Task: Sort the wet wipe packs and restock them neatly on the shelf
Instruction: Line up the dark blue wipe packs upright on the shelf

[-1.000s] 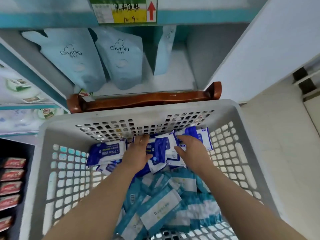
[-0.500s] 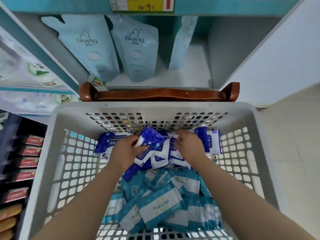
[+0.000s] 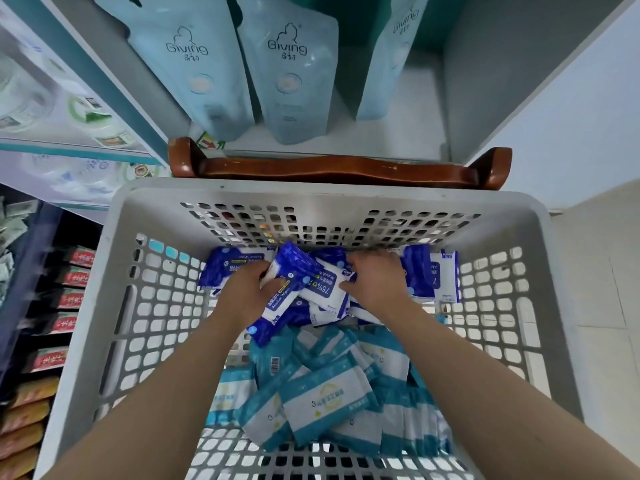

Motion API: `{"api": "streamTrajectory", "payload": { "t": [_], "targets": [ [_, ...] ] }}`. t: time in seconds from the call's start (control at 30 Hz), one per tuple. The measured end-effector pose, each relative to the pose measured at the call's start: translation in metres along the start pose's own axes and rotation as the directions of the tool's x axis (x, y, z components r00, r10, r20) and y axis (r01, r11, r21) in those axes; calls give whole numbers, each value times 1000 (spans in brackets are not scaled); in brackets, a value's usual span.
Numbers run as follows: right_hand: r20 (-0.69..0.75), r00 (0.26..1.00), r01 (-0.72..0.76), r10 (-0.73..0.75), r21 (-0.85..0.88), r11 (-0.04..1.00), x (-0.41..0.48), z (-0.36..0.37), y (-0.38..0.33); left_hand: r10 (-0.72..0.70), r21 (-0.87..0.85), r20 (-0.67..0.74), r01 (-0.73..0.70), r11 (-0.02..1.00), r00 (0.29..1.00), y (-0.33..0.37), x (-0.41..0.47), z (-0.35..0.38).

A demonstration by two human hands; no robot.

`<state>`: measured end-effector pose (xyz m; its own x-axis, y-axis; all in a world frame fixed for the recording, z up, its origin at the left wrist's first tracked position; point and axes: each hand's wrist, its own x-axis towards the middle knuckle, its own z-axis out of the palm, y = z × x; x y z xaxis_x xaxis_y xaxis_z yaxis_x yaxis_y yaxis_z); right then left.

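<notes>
A grey perforated basket [image 3: 114, 306] holds two kinds of wet wipe packs. Dark blue alcohol wipe packs [image 3: 429, 271] lie along its far side and teal and white packs [image 3: 325, 403] are piled nearer me. My left hand [image 3: 246, 296] grips a dark blue pack [image 3: 294, 271] that tilts up out of the pile. My right hand [image 3: 377, 282] is curled over another dark blue pack [image 3: 329, 289] marked 75%, pinching it. Past the basket is the white shelf [image 3: 398, 136] with three pale blue pouches [image 3: 194, 64] standing on it.
A brown wooden chair back [image 3: 332, 168] runs between basket and shelf. Left of the basket, lower shelves hold red packets [image 3: 72, 275] and orange packets [image 3: 27, 410]. A white side panel [image 3: 571, 116] bounds the shelf on the right, with pale floor tiles [image 3: 606, 323] below.
My left hand has lifted a dark blue pack off the pile and both hands have drawn closer together. The view has tipped down toward the basket.
</notes>
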<state>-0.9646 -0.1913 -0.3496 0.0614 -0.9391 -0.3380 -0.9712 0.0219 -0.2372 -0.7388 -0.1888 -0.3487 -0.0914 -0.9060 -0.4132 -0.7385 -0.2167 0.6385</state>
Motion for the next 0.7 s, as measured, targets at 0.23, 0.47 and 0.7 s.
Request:
{"api": "streamTrajectory", "payload": {
  "t": [0.23,0.47,0.7],
  "targets": [
    [158,987,-46,3,269,962,1,-16,8,82,31,124,-86,996,989,-6,3,-9],
    [262,965,-188,-25,752,631,-17,-54,6,-43,-165,273,91,982,961,30,0,-22],
    [280,946,-324,165,769,551,-20,-33,10,-136,-255,89,154,954,987,13,-16,-32]
  ]
}}
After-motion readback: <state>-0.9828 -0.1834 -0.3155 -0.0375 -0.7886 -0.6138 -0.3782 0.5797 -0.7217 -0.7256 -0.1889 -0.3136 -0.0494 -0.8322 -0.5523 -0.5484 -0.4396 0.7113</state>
